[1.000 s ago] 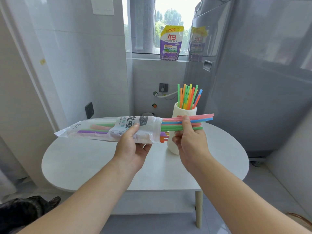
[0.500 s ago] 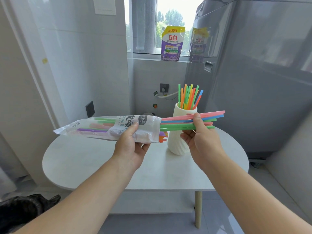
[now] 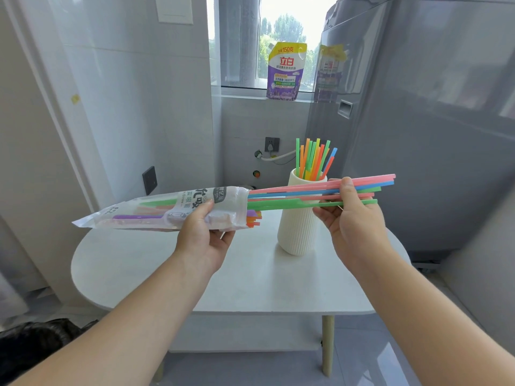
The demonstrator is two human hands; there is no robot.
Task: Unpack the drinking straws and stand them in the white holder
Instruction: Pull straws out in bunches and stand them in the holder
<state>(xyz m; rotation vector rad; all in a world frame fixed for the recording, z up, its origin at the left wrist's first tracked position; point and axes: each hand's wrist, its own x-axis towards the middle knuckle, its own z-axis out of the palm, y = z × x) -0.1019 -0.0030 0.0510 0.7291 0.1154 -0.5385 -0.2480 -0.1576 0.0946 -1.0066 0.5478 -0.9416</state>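
The left hand (image 3: 204, 235) grips a long, crinkly packet (image 3: 167, 210) of clear and white plastic, fingers wrapped under it and thumb pressed on top near its open end. The packet lies nearly level above the table, its sealed end pointing left. Printed lettering covers the white band, and through the clear film show green, purple and pale orange straws. A few short orange and purple ends poke out of the open mouth.

The right hand (image 3: 351, 218) pinches a small bundle of straws (image 3: 312, 192) between thumb on top and fingers beneath. These are thin, straight, matte plastic tubes in pink, blue and green. Their left ends are inside the packet mouth; their right ends stick out past the hand. The bundle lies nearly level and crosses in front of the holder.

The white holder (image 3: 299, 227) is a tall vase-like cup with fine vertical ribs and a narrower neck, standing upright on the table right of centre. More standing straws (image 3: 315, 160) fan out of its mouth: green, orange, yellow, red and blue.

The table (image 3: 139, 263) is a smooth, pale, rounded slab on light legs. Behind it, a purple and yellow pouch (image 3: 285, 72) stands on the window ledge, and a glossy grey appliance (image 3: 432, 121) fills the right side.
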